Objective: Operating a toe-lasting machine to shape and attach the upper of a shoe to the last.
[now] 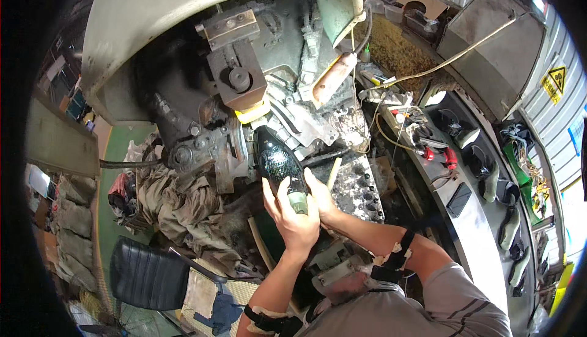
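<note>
Piece (278, 160), shoe-shaped, glossy black: at centre, tip toward eleven o'clock, pale green end toward five. Left hand (292, 222): clamped on near end. Right hand (321, 199): clamped along three-o'clock side, partly hidden. At eleven, just beyond tip: metal block (241, 89) with yellow lower edge. At eight: black chair (147, 274).
</note>
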A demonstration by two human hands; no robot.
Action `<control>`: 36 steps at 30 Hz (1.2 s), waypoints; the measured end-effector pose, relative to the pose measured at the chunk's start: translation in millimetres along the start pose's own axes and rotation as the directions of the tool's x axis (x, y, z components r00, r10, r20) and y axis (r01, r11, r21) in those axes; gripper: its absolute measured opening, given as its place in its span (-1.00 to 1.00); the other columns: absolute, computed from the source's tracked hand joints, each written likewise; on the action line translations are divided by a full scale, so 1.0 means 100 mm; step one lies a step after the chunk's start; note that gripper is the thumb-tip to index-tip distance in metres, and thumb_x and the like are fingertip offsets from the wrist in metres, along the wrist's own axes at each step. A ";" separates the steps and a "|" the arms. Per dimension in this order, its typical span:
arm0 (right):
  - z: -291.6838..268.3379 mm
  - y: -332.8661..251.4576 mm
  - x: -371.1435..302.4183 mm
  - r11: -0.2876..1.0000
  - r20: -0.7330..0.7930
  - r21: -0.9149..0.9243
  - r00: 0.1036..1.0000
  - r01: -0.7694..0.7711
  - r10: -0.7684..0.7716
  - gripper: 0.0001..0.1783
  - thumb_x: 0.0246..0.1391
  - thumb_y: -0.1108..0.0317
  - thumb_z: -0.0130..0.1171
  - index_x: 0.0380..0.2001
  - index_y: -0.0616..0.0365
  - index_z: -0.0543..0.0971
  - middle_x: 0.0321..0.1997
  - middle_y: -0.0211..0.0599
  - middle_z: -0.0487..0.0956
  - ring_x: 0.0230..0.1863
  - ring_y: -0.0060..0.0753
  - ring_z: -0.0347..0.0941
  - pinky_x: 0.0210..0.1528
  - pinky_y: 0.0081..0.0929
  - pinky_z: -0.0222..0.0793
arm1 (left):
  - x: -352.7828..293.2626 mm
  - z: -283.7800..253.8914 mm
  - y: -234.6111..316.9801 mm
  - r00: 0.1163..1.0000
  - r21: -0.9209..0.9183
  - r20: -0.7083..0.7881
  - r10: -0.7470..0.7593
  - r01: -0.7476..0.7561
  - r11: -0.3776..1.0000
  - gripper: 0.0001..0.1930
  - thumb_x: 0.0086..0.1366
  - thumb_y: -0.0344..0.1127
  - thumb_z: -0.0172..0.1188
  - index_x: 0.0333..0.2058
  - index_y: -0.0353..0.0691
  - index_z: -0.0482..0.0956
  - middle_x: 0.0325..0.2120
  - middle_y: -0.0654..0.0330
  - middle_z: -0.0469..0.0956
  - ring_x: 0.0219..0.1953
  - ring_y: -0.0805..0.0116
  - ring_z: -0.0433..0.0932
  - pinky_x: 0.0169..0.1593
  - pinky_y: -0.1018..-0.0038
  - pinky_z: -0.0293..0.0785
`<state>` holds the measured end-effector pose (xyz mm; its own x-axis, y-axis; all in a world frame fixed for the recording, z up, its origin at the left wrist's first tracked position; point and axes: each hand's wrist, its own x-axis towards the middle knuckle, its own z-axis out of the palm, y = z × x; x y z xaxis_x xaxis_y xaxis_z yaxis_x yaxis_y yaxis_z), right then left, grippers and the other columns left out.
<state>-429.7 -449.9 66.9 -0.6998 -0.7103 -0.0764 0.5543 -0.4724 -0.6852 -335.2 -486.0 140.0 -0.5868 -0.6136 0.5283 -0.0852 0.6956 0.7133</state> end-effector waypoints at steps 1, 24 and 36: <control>-0.01 0.01 0.00 1.000 -0.026 -0.020 1.000 -0.010 0.009 -0.47 0.48 -0.01 -0.21 0.12 0.22 0.48 0.08 -0.23 0.56 0.07 -0.44 0.48 0.17 -0.45 0.39 | 0.00 0.00 0.01 1.000 -0.011 -0.004 -0.008 0.008 1.000 -0.36 0.11 -0.40 0.32 0.19 -0.29 0.34 0.35 -0.29 0.07 0.38 -0.26 0.10 0.41 0.02 0.03; -0.16 -0.92 -1.50 0.596 -0.112 -0.795 0.938 0.115 -0.329 -0.71 0.31 0.48 0.13 0.05 0.38 0.50 -0.11 -0.27 0.64 -0.09 -0.56 0.57 0.03 -0.56 0.52 | -1.90 0.53 -2.35 0.278 -0.259 0.860 -0.428 0.960 0.104 -0.53 0.27 -0.22 0.15 0.13 -0.24 0.41 0.06 -0.04 0.55 0.14 0.01 0.48 0.23 0.23 0.34; 0.18 -1.07 -1.87 0.190 0.210 -0.926 0.863 0.326 -0.459 -0.77 0.26 0.39 0.19 -0.11 0.33 0.58 -0.33 -0.14 0.67 -0.32 -0.35 0.64 -0.24 -0.48 0.55 | -1.36 -1.25 -1.05 0.833 -0.033 0.526 -0.171 0.220 0.975 -0.45 -0.17 -0.29 0.59 -0.13 -0.29 0.66 -0.31 0.10 0.66 -0.23 0.23 0.68 -0.11 0.44 0.56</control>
<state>-350.2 -275.9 167.7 -0.7642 -0.5055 0.4005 -0.5402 0.1625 -0.8257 -146.2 -522.0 51.1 -0.8978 -0.4337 0.0763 -0.1860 0.5306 0.8269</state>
